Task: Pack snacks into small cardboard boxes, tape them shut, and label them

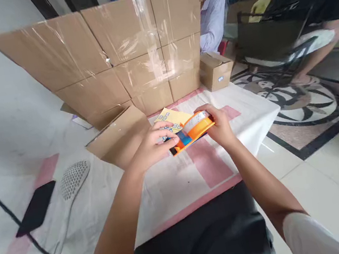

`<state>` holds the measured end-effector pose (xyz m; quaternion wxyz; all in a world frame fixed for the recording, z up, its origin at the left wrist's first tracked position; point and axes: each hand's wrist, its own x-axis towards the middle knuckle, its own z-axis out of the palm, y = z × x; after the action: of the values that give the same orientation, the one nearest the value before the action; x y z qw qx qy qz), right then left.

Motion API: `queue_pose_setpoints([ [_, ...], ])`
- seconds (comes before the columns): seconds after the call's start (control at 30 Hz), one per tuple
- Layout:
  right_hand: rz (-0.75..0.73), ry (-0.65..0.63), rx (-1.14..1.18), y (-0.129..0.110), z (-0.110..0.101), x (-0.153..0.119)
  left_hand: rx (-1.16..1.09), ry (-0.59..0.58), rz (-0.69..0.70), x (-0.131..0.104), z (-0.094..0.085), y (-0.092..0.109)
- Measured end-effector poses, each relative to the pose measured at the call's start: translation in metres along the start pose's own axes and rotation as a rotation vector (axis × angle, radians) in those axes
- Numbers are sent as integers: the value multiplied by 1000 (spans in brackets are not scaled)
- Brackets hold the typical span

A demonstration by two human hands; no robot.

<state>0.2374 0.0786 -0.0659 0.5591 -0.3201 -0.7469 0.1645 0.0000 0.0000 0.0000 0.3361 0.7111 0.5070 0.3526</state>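
An orange and blue tape dispenser [200, 128] with a roll in it is held above the table. My right hand [219, 125] is wrapped round its roll end. The fingers of my left hand [156, 144] are closed on the other end, near the blue part. Behind the dispenser lies a yellow sheet [176, 116] with small printed labels, partly covered by my left fingers and the dispenser.
A tall taped cardboard panel [129, 42] stands at the back, with an open box [122, 137] before it and a small carton [216, 70] at its right. A phone [36, 207], a white slotted ladle [73, 180] and a cable lie left. Two people sit beyond.
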Motion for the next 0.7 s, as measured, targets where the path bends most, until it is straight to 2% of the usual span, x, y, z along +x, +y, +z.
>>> queue_pose_setpoints([
  [0.13,-34,4,-121,6,-3,4,-17,-17,-113,-11,0,1],
  [0.23,-21,-55,-131,7,-7,6,-95,-112,-236,-17,-1,-4],
  [0.3,43,-94,-100,8,-8,5,-168,-151,-293,-20,0,-7],
  [0.4,198,-152,-100,12,-5,0,-222,-102,-353,-24,5,-10],
  [0.5,306,-190,-149,23,-2,-6,-240,-63,-351,-29,15,-14],
  [0.63,265,-183,-321,34,-4,-16,-270,-44,-313,-35,28,-25],
  [0.7,244,-124,-418,34,-6,-22,-279,-37,-314,-37,31,-33],
])
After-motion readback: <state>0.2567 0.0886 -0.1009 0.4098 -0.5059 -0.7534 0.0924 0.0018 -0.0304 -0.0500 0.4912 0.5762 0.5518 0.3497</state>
